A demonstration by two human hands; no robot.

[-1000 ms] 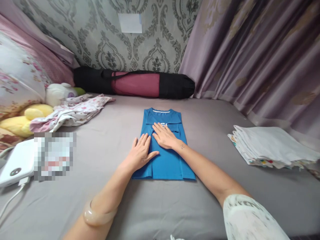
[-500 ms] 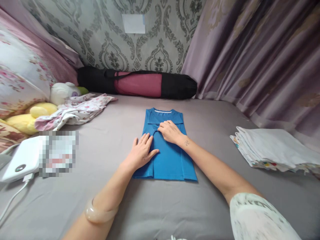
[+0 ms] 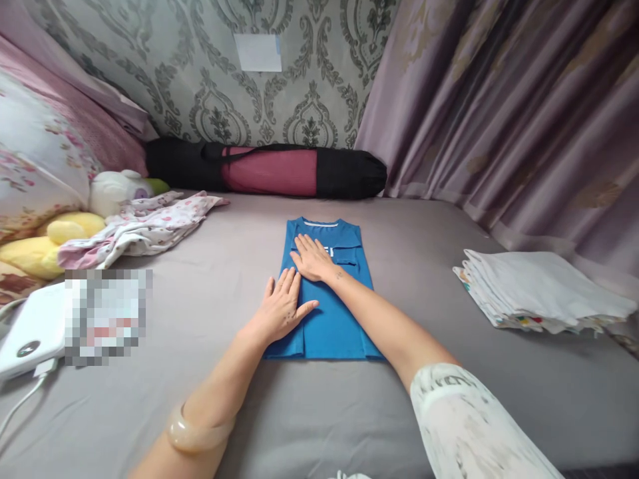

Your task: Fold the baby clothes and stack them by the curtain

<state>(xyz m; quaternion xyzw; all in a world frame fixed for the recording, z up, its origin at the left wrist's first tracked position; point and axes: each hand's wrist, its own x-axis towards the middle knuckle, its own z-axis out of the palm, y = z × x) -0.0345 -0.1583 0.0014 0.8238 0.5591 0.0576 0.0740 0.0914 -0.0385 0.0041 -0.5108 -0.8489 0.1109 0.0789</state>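
Observation:
A blue shirt (image 3: 332, 319) lies on the grey sheet with its sides folded inward and its collar toward the wall. Part of a white print shows beside my right hand, near a folded-over flap. My left hand (image 3: 284, 306) rests flat on the shirt's left side, fingers stretched and thumb out to the right. Farther up, my right hand (image 3: 312, 258) lies flat across the upper left part of the shirt, just above my left fingertips. Neither hand grips anything.
White folded cloths (image 3: 544, 286) are stacked at the right. A black and red long bag (image 3: 269, 171) lies along the wall. To the left are a patterned cloth (image 3: 150, 226), a yellow plush toy (image 3: 34, 253), and a white power bank (image 3: 40, 326) with a cable.
My right hand has let go of the fabric pinched at the shirt's middle, moved left and flattened. White print now shows. My left hand has stayed on the shirt.

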